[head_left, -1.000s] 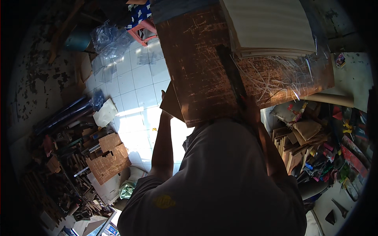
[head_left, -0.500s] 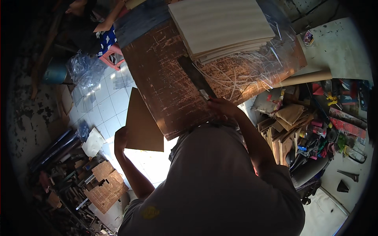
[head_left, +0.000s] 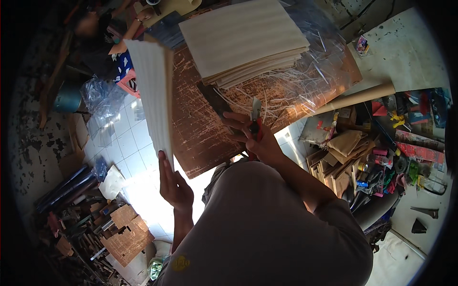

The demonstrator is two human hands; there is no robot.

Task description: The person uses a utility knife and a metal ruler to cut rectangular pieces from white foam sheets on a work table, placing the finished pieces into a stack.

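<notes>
The pale-faced sheet [head_left: 151, 90], which showed a brown face half a second ago, now stands steeply raised along the left edge of the scratched brown surface [head_left: 200, 145]. The left hand [head_left: 176, 188], half closed, holds its near end. The right hand [head_left: 262, 145] is closed around the utility knife [head_left: 255, 117], some fingers loosely extended at the dark bar [head_left: 212, 100]. Its blade is clear of the sheet, so cutting seems paused.

Harsh glare on floor tiles [head_left: 145, 190], dim vignetted edges
</notes>
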